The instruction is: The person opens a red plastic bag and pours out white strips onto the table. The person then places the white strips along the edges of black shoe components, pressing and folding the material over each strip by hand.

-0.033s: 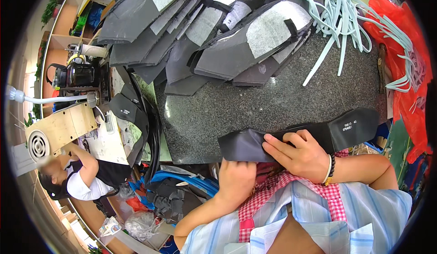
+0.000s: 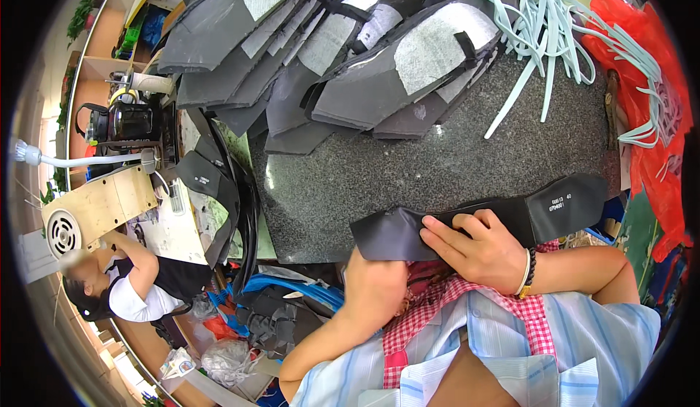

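A long, bent black leather-like piece (image 2: 565,204) with small white print lies across the near edge of the dark speckled tabletop (image 2: 350,188). My right hand (image 2: 477,250) is closed on its middle, with the index finger stretched along the upper face and the other fingers bent. At the left end of the piece, my left hand (image 2: 375,283) is closed at the near edge. Its fingertips are tucked below the piece and hidden. The left end shows a smooth, slightly creased surface.
Stacks of dark grey cut pieces (image 2: 350,101) with whitish patches cover the far side. Pale blue laces (image 2: 547,35) hang beside a red plastic bag (image 2: 634,42) at far right. On the left, another person (image 2: 138,276) sits by a cream-coloured machine (image 2: 109,203); black strips (image 2: 240,217) drape over the table's left edge.
My left hand has shifted slightly left and turned, its fingers now more hidden under the leather piece. The left end of the piece has flattened a little. My right hand stays in place.
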`<state>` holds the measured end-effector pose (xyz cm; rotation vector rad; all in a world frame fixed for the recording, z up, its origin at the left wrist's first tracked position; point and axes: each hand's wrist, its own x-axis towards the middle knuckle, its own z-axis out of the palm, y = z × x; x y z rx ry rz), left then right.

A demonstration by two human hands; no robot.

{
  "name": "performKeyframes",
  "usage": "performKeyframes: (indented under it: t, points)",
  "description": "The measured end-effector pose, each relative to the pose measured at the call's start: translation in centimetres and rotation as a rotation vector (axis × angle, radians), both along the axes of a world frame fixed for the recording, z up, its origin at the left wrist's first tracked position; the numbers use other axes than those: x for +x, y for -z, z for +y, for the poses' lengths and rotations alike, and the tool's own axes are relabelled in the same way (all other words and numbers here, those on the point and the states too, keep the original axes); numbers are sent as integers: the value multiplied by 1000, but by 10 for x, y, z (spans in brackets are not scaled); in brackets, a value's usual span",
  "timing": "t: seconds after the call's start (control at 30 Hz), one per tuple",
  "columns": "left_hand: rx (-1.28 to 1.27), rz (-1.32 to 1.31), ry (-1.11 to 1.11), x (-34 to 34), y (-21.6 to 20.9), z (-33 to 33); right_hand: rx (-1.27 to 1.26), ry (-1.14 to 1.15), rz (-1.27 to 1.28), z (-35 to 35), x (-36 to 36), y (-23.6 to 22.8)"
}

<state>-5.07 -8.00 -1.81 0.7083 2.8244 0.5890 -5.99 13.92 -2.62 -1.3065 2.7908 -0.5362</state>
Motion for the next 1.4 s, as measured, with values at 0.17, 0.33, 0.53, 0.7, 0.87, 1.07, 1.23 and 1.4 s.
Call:
performKeyframes:
  t: [0.17,0.33,0.53,0.7,0.87,1.07,1.23,1.4]
  points:
    - [903,-845,-744,-39,-8,-19,93,-13,34,-3,5,1]
    - [1080,-973,-934,-36,7,-27,90,-3,4,-4,7,2]
    - [1282,-1119,-865,-36,0,-36,132,-18,-3,-4,5,-3]
    - [1178,-1126,-1029,-51,-1,-33,154,-65,-6,-3,6,1]
    - [755,-521,-632,-47,10,-27,189,-42,-31,-7,2,-4]
    - [88,280,-288,-32,16,-20,362,4,-171,-42,-25,-29]
    - [30,224,-60,-13,-3,-6,-22,-129,-459,20,-21,-29]
    - [125,121,391,-3,2,40,-161,-4,-519,68,-10,-27]
